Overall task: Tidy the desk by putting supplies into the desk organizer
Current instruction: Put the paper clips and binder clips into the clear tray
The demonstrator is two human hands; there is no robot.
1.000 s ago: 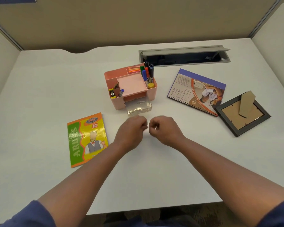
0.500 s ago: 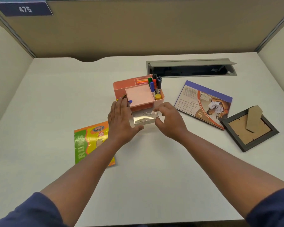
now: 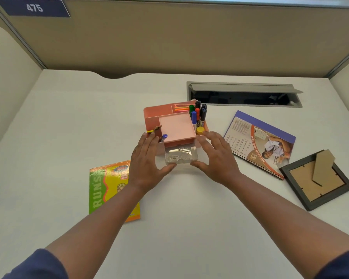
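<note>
The white desk point(image 3: 69, 137) is the biggest thing seen, and the pink desk organizer point(image 3: 159, 115) is set near its middle. Every place here is told from that organizer.

To the right of the organizer a calendar point(image 3: 260, 141) is laid flat, and farther right a picture frame point(image 3: 316, 180) is left face down with its stand sticking up. In front of the organizer, to the left, a bright booklet point(image 3: 107, 184) is partly covered by the left arm. Behind the organizer, to the right, a grey slot point(image 3: 244, 95) is cut into the desk.

Inside the organizer, at its right side, markers point(image 3: 197, 115) are stood upright so they can be grabbed fast. A yellow cap point(image 3: 200, 130) is seen just below them.

A clear drawer point(image 3: 180, 156) is pulled out from the front of the organizer, and paper clips point(image 3: 179, 156) are kept in it so they do not get lost.

The left hand point(image 3: 147, 162) is held at the drawer's left side and the right hand point(image 3: 216, 158) at its right. Both hands are spread, fingers mostly straight, with thumbs pressed on the front corners. Nothing is gripped. It looks like the drawer is meant to be pushed shut.
</note>
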